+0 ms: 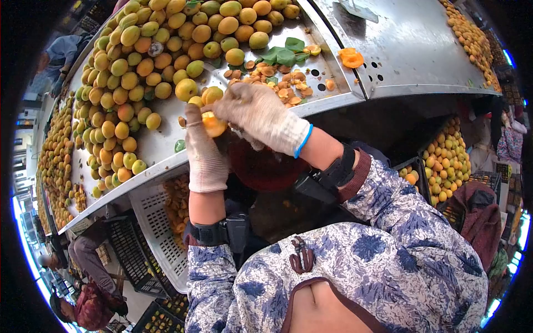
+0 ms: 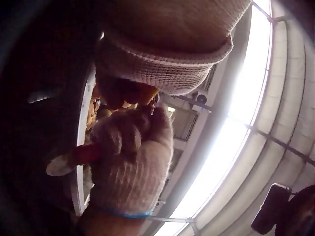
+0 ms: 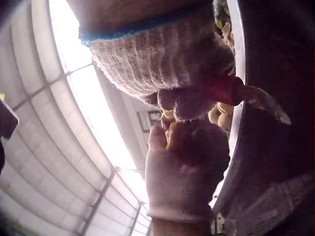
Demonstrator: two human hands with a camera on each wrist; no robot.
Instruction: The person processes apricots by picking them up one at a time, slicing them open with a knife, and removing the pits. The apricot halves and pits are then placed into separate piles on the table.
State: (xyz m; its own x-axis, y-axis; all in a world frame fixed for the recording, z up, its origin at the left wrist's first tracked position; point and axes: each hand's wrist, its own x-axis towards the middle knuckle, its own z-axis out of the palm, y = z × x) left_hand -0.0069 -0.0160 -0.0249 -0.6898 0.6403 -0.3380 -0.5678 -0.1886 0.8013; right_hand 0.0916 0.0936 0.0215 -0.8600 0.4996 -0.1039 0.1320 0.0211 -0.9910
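Note:
Between the hands, at the metal table's edge, is an orange apricot (image 1: 214, 125) with its bright flesh showing. My gloved left hand (image 1: 206, 155) grips it from the left, thumb and fingers around it. My gloved right hand (image 1: 264, 116), with a blue cuff, meets the fruit from the right. In the left wrist view the right hand (image 2: 133, 157) has its fingers curled around a red handle (image 2: 87, 153) with a pale blade-like end (image 2: 60, 165). The right wrist view shows the same handle (image 3: 224, 89) beside the left hand (image 3: 184, 169); the fruit is mostly hidden there.
Many whole apricots (image 1: 127, 80) are heaped on the metal table (image 1: 166, 162). Brown pits and scraps (image 1: 283, 86) lie near green leaves (image 1: 284, 55). Split fruit (image 1: 351, 57) sits farther right. Below are a white crate (image 1: 158, 222), a dark red container (image 1: 261, 166) and a crate of apricots (image 1: 444, 161).

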